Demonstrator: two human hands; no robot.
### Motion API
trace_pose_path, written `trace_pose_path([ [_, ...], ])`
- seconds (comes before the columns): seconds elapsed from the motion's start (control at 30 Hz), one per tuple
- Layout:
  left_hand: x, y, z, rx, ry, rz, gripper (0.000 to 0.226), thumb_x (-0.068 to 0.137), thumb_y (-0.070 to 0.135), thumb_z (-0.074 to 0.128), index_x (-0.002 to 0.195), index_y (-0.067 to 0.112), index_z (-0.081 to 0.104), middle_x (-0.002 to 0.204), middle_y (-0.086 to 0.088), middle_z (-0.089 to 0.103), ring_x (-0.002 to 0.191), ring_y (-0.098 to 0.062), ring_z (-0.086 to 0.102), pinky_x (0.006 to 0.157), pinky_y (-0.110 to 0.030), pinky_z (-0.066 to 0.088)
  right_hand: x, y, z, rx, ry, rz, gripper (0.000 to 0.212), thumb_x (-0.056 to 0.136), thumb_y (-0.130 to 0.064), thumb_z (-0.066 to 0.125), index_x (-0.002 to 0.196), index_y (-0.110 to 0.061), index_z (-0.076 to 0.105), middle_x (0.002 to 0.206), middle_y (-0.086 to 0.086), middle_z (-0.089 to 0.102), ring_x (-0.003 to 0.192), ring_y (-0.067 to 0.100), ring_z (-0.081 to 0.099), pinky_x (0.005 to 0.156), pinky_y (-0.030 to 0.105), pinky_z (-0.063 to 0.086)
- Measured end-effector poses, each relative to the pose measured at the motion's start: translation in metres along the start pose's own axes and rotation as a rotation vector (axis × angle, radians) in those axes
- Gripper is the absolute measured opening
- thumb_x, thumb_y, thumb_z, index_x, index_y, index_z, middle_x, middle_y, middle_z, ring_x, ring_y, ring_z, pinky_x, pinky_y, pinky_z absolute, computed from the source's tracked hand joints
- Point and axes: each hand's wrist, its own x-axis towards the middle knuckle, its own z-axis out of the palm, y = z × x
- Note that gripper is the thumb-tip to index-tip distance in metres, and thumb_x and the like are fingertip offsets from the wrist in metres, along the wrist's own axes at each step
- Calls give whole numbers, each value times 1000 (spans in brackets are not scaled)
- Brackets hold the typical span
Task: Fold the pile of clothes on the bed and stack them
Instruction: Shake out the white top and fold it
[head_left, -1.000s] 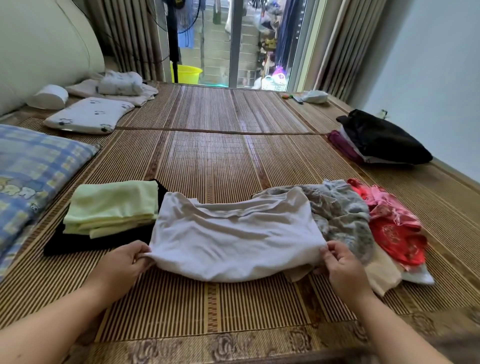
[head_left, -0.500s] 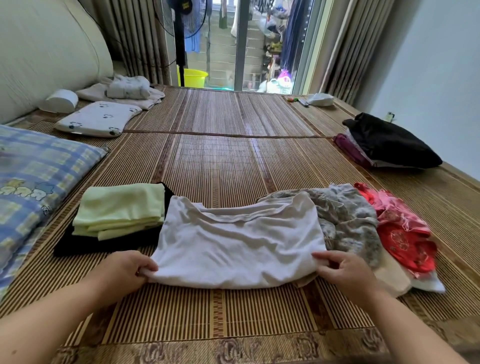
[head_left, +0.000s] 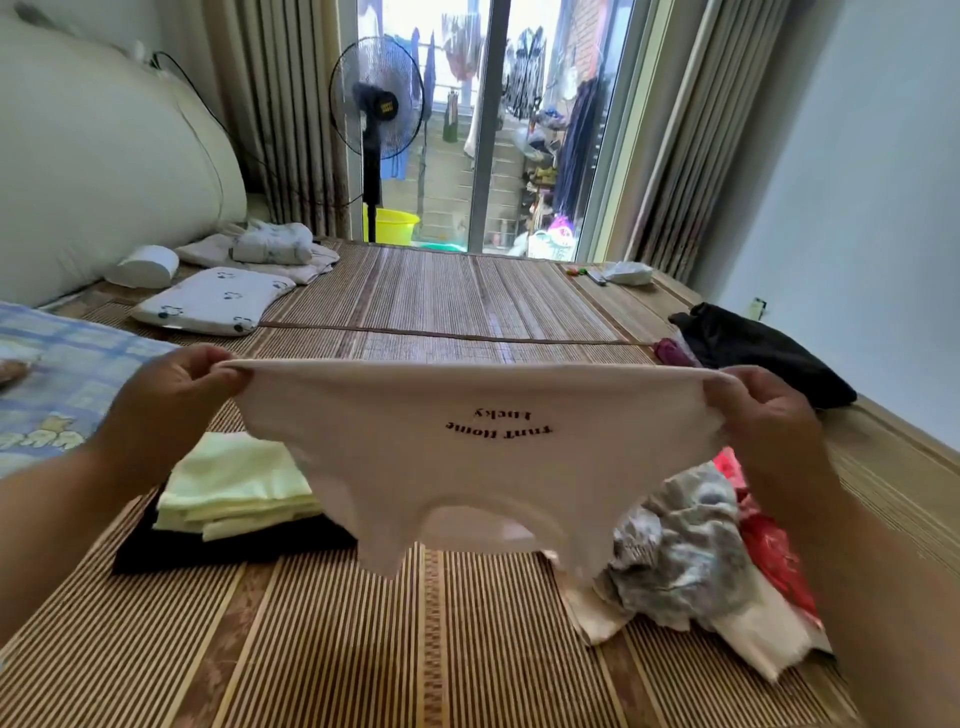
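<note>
A white T-shirt (head_left: 415, 457) with small dark lettering hangs upside down in the air over the bed, its neckline pointing down. My left hand (head_left: 171, 395) pinches its left corner and my right hand (head_left: 769, 410) pinches its right corner, stretching the hem taut between them. Below on the left lies a stack of folded clothes: a pale green piece (head_left: 234, 488) on a black one (head_left: 208, 551). On the right sits the unfolded pile, with a grey patterned garment (head_left: 680, 556), red clothes (head_left: 769, 556) and white cloth (head_left: 748, 639).
The bed is covered by a bamboo mat (head_left: 441, 301). A blue checked pillow (head_left: 57, 374) lies at the left, a small white pillow (head_left: 213, 301) behind it. A black bag (head_left: 763, 353) sits at the right edge. A standing fan (head_left: 376, 104) is beyond the bed.
Both hands have lifted the white T-shirt off the mat and hold it up spread in the air; earlier it lay flat on the bed. The camera has tilted up.
</note>
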Motion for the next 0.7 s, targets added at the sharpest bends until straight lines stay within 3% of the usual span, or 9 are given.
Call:
trace_pose_path([
  [0.1, 10, 26, -12, -301, 24, -61, 14, 88, 21, 57, 80, 22, 70, 83, -13, 58, 72, -22, 53, 68, -38, 42, 13, -34, -3, 147, -42, -14, 4, 84, -23, 69, 83, -24, 73, 68, -7, 68, 58, 5, 62, 48, 19, 49],
  [0.2, 12, 44, -19, -513, -14, -97, 16, 96, 12, 47, 96, 11, 63, 84, -13, 62, 69, -17, 58, 60, -27, 50, 21, -50, -2, 190, -112, 85, 21, 79, -25, 74, 96, -12, 73, 82, 10, 71, 68, 20, 64, 62, 32, 53],
  [0.33, 4, 48, -6, -537, -27, -319, 18, 99, 15, 44, 95, 9, 60, 84, -14, 59, 71, -23, 58, 67, -38, 48, 17, -51, 16, 196, -75, 310, 31, 76, -23, 78, 93, 0, 67, 82, 17, 67, 64, 25, 62, 60, 35, 52],
  [0.43, -17, 57, 19, -547, -7, -445, 24, 99, 15, 43, 83, 11, 61, 77, -14, 61, 66, -26, 60, 64, -37, 49, -3, -48, 41, 121, -24, 376, 31, 83, -24, 74, 91, 3, 63, 77, 21, 64, 57, 24, 60, 53, 32, 51],
  [0.5, -37, 68, 44, -591, -31, -421, 22, 97, 11, 46, 80, 9, 61, 64, -12, 64, 55, -23, 63, 51, -32, 53, -26, -50, 63, 111, -44, 354, 33, 84, -24, 73, 84, 5, 59, 72, 23, 63, 55, 22, 60, 50, 35, 52],
  [0.57, -60, 80, 73, -608, -90, -383, 16, 95, 11, 52, 83, 8, 62, 54, -7, 62, 46, -19, 61, 43, -29, 52, -52, -54, 89, 160, -99, 333, 31, 86, -24, 71, 80, 5, 61, 75, 28, 64, 62, 29, 62, 62, 51, 54],
  [0.7, -87, 93, 126, -464, -195, -233, 20, 90, 16, 65, 70, 13, 63, 54, -2, 59, 49, -17, 56, 50, -27, 46, -88, -64, 132, 172, -175, 245, 26, 93, -18, 59, 71, -8, 68, 72, 17, 71, 73, 36, 69, 71, 55, 56],
])
